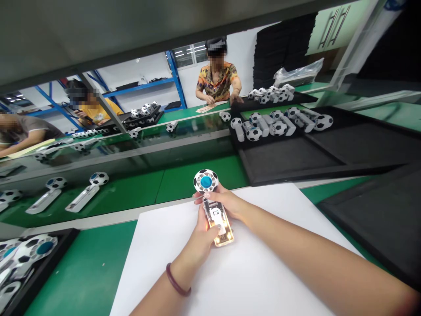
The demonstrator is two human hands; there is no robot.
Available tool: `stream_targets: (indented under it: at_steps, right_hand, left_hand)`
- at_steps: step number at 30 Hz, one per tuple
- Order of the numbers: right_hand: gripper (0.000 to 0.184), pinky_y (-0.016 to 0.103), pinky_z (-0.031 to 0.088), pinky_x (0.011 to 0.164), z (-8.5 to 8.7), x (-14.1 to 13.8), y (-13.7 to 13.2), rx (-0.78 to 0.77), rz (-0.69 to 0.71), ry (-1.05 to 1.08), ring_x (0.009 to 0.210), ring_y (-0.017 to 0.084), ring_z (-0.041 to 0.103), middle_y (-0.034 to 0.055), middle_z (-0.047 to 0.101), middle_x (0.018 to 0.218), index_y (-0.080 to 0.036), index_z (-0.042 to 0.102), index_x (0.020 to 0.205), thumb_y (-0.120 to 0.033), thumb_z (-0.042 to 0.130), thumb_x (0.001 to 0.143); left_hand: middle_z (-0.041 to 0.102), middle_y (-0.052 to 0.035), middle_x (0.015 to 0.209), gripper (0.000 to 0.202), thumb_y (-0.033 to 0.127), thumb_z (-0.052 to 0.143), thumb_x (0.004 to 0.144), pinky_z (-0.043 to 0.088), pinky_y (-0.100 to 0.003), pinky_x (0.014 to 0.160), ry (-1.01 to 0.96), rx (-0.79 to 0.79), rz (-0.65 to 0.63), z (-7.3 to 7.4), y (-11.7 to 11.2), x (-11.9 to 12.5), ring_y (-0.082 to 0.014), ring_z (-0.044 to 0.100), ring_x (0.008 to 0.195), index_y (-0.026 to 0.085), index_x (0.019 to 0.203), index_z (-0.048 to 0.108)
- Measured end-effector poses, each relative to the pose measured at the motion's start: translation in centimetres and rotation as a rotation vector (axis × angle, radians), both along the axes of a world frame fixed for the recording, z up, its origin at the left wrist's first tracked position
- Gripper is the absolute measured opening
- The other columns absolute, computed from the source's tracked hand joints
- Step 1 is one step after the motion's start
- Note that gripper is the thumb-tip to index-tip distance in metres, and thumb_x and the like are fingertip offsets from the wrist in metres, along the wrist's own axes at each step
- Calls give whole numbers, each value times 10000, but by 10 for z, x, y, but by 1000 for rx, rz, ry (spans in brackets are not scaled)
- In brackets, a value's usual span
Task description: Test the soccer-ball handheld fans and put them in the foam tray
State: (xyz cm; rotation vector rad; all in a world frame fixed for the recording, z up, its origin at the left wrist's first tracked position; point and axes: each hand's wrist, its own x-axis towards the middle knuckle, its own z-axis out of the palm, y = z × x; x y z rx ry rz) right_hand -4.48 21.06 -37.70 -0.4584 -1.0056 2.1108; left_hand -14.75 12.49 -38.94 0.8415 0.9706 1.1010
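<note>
- A small fan [217, 235] with a soccer-ball head is being held in both hands above a white sheet [250, 281], its blue-centred head pointing away from the wearer and its casing lit from within.
- The handle is being gripped by the left hand [200, 239], with the fingers closed around it and the thumb pressed across its front; a dark red bracelet [176, 281] is being worn on that wrist.
- The upper handle, just below the head, is being clasped by the right hand [223, 202], closed around it.
- The white sheet is being kept on a green table [75, 274], beside a black tray [289, 153] holding a row of finished fans [278, 127].
- More fans [86, 197] are being carried on a green belt beyond the sheet.
- Across the line, a paper strip [212, 106] is being handled by a worker in a floral shirt [217, 81].
- Further left, a worker in yellow [97, 112] is being seen bent over at a bench, before blue shelving [141, 87].
</note>
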Motion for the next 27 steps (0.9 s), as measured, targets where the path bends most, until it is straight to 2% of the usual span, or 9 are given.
stream_targets:
  at_steps: [7,18,27]
  right_hand:
    - [549,318,535,674,-1,0,1,1,0,4,879,207,653,45,678,940,-218,443,1060,-300,788,641]
    - [583,306,529,688,-1,0,0,4,2,17,859,191,656,36,680,927,-220,434,1068,-299,802,622]
    - [606,300,531,685,-1,-2,-1,-3,-1,22,853,190,656,41,678,930,-218,431,1069,-301,812,605]
  left_hand:
    - [571,-65,975,757,332,704,636,485,-449,790,12,-13,-10,8,-2,1,-240,588,861,262,1268,293]
    - [586,-51,906,800,330,717,621,490,-428,777,27,-4,-17,4,0,1,-225,597,816,244,1263,247]
    - [592,-51,872,774,308,694,642,496,-425,753,19,-2,-4,10,-2,3,-217,597,781,214,1252,228]
